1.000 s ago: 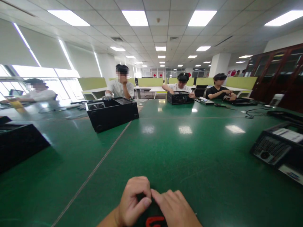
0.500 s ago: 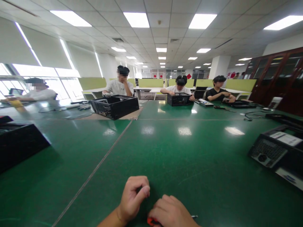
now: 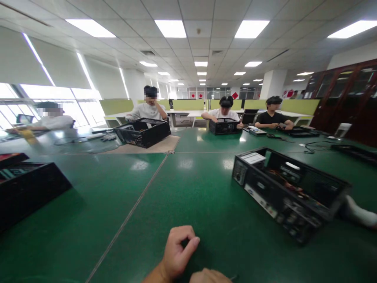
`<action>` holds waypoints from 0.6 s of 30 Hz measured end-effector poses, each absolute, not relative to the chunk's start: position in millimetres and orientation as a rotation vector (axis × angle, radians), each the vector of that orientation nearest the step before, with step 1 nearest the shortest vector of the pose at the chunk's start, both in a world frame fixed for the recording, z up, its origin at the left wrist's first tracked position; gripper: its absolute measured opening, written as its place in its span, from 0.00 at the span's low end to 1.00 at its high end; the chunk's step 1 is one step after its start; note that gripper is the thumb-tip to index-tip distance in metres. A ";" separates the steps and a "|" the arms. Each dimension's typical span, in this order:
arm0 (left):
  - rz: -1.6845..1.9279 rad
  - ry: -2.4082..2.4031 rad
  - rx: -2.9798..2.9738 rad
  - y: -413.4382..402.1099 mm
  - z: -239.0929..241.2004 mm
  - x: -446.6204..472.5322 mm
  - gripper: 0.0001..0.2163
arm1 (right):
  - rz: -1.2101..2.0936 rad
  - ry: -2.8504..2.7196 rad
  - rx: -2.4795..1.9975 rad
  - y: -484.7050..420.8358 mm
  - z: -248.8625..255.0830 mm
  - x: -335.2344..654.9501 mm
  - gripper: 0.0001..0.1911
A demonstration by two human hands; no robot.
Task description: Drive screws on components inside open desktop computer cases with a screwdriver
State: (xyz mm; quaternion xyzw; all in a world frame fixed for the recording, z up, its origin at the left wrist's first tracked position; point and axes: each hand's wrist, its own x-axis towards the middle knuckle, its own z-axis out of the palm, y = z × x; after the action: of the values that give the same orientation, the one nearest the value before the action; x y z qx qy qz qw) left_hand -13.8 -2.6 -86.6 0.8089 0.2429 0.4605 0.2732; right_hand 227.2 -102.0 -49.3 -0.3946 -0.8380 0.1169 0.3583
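Observation:
My left hand (image 3: 180,251) is above the green tabletop with its fingers curled in. The thumb and forefinger form a loose loop, and nothing shows in it. Beside it at the bottom edge, only the back of my right hand (image 3: 209,276) is in view, with its fingers curled and mostly cut off. A thin, blurred tip (image 3: 235,277) shows just to its right; the earlier picture shows an orange-red handle and a metal shaft there, like a screwdriver. In front of my hands to the right is an uncovered black computer case (image 3: 265,192), with wiring inside.
The green table (image 3: 153,212) has a seam running across it. Another person's blurred arm (image 3: 361,212) is at the case's right end. Another computer case (image 3: 32,192) stands at the left. Several people sit across the table, two behind computer cases (image 3: 156,135).
The computer case on the right has slid left and toward my hands, with another person's arm now showing behind it. My hands appear lower and slightly farther right; the orange-red handle is out of view.

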 end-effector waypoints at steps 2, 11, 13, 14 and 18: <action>1.226 0.702 2.155 -2.3 -77.6 -10.9 0.16 | 0.290 -2.104 -1.034 -97.1 -14.5 297.7 0.20; 1.107 0.636 2.439 46.7 10.5 60.2 0.20 | 0.214 -1.817 -1.113 -67.1 46.7 466.2 0.10; 0.995 0.510 2.556 61.3 23.6 90.2 0.17 | 0.232 -1.757 -1.107 -71.7 51.9 445.6 0.13; 0.936 0.443 2.604 68.3 26.3 105.6 0.15 | 0.249 -1.742 -1.086 -74.9 50.9 425.9 0.15; 0.821 0.312 2.711 90.5 13.0 156.0 0.14 | 0.337 -1.800 -0.933 -90.5 20.1 308.9 0.14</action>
State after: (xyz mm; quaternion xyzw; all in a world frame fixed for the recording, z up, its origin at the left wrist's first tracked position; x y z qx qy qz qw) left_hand 156.0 90.5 13.0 0.9412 0.1082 0.2850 0.1456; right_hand 308.9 -90.5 20.1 -0.3884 -0.7498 0.1405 0.5169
